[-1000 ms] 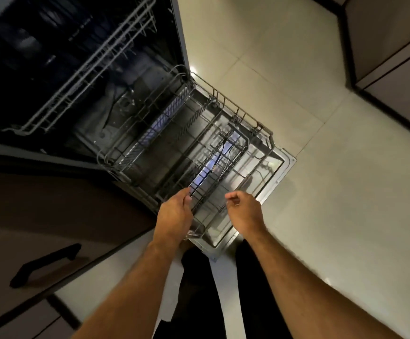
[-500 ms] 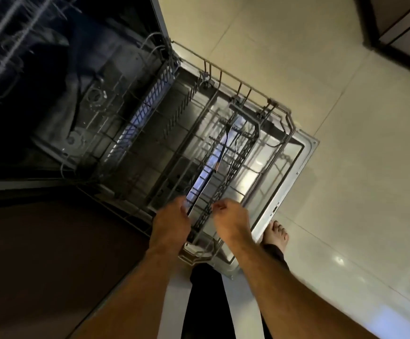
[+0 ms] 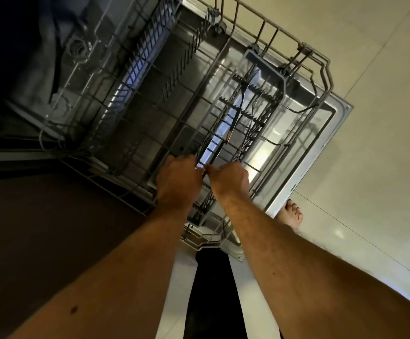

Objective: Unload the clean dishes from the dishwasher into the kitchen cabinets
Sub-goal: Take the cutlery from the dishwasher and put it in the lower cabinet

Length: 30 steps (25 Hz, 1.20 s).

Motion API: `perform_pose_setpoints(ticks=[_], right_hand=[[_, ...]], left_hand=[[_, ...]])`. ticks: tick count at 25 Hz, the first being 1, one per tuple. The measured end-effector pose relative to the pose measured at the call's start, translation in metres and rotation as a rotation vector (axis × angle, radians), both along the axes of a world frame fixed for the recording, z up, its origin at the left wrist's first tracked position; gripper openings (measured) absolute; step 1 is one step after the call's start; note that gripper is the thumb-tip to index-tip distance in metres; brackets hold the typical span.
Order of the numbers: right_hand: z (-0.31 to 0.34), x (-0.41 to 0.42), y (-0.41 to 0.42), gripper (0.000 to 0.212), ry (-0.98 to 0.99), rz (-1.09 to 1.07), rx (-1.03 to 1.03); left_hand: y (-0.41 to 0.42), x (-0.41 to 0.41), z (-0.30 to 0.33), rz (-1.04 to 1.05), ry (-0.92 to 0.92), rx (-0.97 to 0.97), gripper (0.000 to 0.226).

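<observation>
The dishwasher's lower rack [image 3: 321, 59] is pulled out over the open door [image 3: 333, 133]. A long grey cutlery basket [image 3: 265, 62] lies in the rack, and a dark fork [image 3: 238, 111] and a thin utensil [image 3: 251, 118] lie in it. My left hand [image 3: 177, 182] and my right hand [image 3: 228, 179] meet at the basket's near end, fingers curled on its wire edge. What the fingertips pinch is hidden by the hands. The rest of the rack holds no dishes that I can see.
A dark brown cabinet front [image 3: 52, 228] fills the left side. Pale floor tiles [image 3: 382, 94] spread to the right of the door. My bare foot [image 3: 293, 214] stands by the door's corner. The dishwasher's tub [image 3: 76, 47] is dark at the upper left.
My view has dropped closer to the rack. Both hands have come together at the near end of the cutlery basket, the right one closing from a loose curl.
</observation>
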State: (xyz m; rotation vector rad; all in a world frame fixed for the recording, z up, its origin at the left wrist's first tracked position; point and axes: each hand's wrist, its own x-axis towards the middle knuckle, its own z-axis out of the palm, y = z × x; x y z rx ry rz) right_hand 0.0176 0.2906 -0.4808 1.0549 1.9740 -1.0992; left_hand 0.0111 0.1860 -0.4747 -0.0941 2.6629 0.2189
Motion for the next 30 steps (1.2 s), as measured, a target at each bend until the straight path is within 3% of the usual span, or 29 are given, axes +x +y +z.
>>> perform_pose_setpoints(ticks=[7,14,18,21,25,30], right_hand=[[-0.013,-0.002,-0.012,0.031,0.002,-0.001,-0.02],[0.03,0.001,-0.004,0.02,0.093,-0.016,-0.036],[0.118,0.005,0.014,0.016,0.208,-0.025,-0.138],[0.189,0.001,0.024,0.019,0.239,0.004,-0.195],[0.299,0.003,0.03,0.01,0.223,-0.088,-0.417],[0.4,0.009,0.038,0.013,0.249,0.019,-0.51]], left_hand=[[0.0,-0.007,-0.015,0.003,-0.036,-0.068,0.015],[-0.003,0.008,0.034,0.089,0.01,0.002,0.016],[-0.003,0.009,0.126,0.231,-0.05,0.119,0.02],[-0.004,0.014,0.201,0.484,-0.037,0.319,0.018],[0.002,0.032,0.309,0.696,0.029,0.579,0.011],[0.007,0.045,0.407,0.731,0.063,0.775,0.011]])
